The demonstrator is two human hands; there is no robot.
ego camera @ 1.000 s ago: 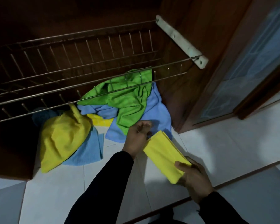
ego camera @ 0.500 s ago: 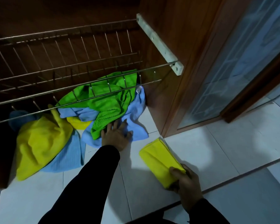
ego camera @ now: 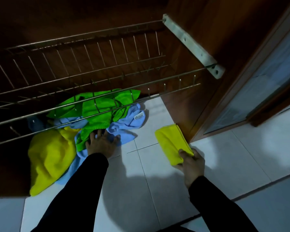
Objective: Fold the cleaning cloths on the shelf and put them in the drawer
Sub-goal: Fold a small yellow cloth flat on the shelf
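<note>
Since a second ago the left hand (ego camera: pixel 101 142) has let go of the folded yellow cloth (ego camera: pixel 172 143) and gone to the pile; the folded cloth has come down from mid-air to lie on the tile floor (ego camera: pixel 224 156).

Landmark: wire rack (ego camera: pixel 94 77), mounted in the brown cabinet (ego camera: pixel 187 111).

Left hand: fingers spread, palm down, resting on the green cloth (ego camera: pixel 99 113) and blue cloth (ego camera: pixel 124 126) at the front of the pile, below the rack's front rail. Black sleeve.

Right hand (ego camera: pixel 191 163): thumb on top, fingers under, pinching the near end of the folded cloth. That cloth lies flat on the floor, to the right of the pile, beside the cabinet's right side panel, below the rack's right end.

Pile: green cloth partly under the rack wires, over the blue one, which carries a small white label. A loose yellow cloth (ego camera: pixel 49 158) lies crumpled left of the left hand, below the rack's left half, with more blue beneath it.

Right of the cabinet: a glass door (ego camera: pixel 258 91).
</note>
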